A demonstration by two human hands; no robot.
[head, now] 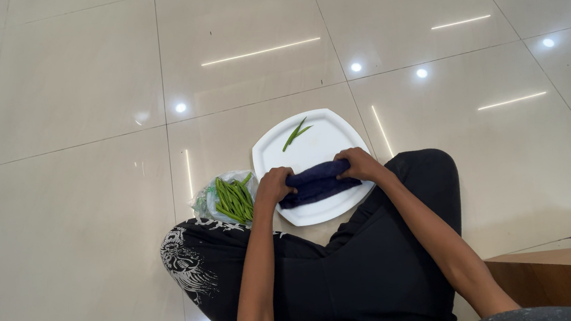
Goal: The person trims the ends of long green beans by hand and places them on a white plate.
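Observation:
I sit cross-legged on a tiled floor. A white squarish plate [312, 144] lies in front of my knees. Both hands grip a rolled dark blue cloth [317, 182] over the plate's near half. My left hand [272, 186] closes on its left end. My right hand [359, 164] closes on its right end. Two green beans [295, 134] lie on the far part of the plate. A bunch of green beans [235, 199] rests on a clear plastic bag [207, 201] just left of my left hand.
Glossy beige floor tiles [87, 131] stretch all around and reflect ceiling lights. A brown wooden piece of furniture [561, 273] stands at the lower right, next to my right leg. My black trousers have a white pattern at the left knee [187, 261].

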